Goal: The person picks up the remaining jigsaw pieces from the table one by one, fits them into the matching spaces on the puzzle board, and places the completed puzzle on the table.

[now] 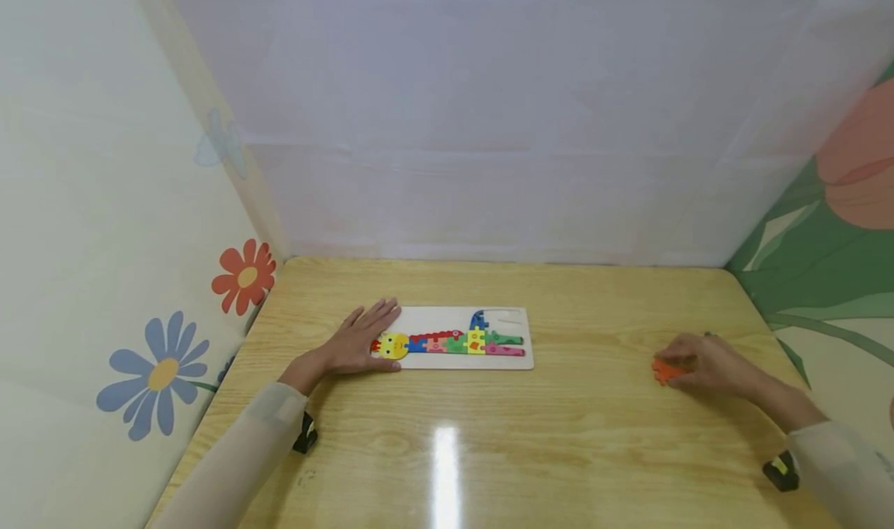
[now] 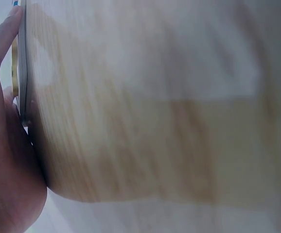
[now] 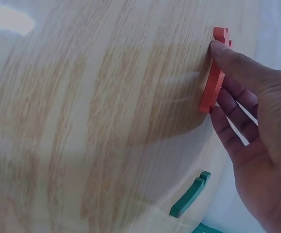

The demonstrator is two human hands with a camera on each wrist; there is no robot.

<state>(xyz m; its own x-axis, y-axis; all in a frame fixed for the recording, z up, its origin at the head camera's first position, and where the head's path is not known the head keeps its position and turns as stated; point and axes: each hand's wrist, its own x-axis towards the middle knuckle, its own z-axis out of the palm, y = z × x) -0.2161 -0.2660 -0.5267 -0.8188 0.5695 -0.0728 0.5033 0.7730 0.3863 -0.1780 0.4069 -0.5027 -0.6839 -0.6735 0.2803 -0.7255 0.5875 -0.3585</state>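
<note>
Evidently one loose piece is being gathered for the giraffe puzzle: the right hand (image 1: 715, 366) pinches an orange piece (image 3: 210, 90) between its fingers, just past three o'clock from the puzzle board (image 1: 434, 317) and well apart from it. Whether the piece is clear of the worktop (image 1: 573, 436), I cannot tell. At the board's nine o'clock end, the left hand (image 1: 358, 345) lies with fingers spread over the corner, apparently to steady it.

Inside the board, a yellow head (image 1: 394, 346) sits at nine, a red mane (image 1: 434, 335) and coloured body pieces run across the middle, and a green leg (image 1: 507, 339) and a pink leg (image 1: 504, 351) point to three. A blue piece (image 1: 477, 319) stands towards two; beyond it, pale outlines show unfilled.

Probably the next move calls for carrying the orange piece towards nine, turning it flat and matching its edge to those outlines. In the right wrist view, a green piece (image 3: 190, 196) lies loose at about seven o'clock from that hand.
</note>
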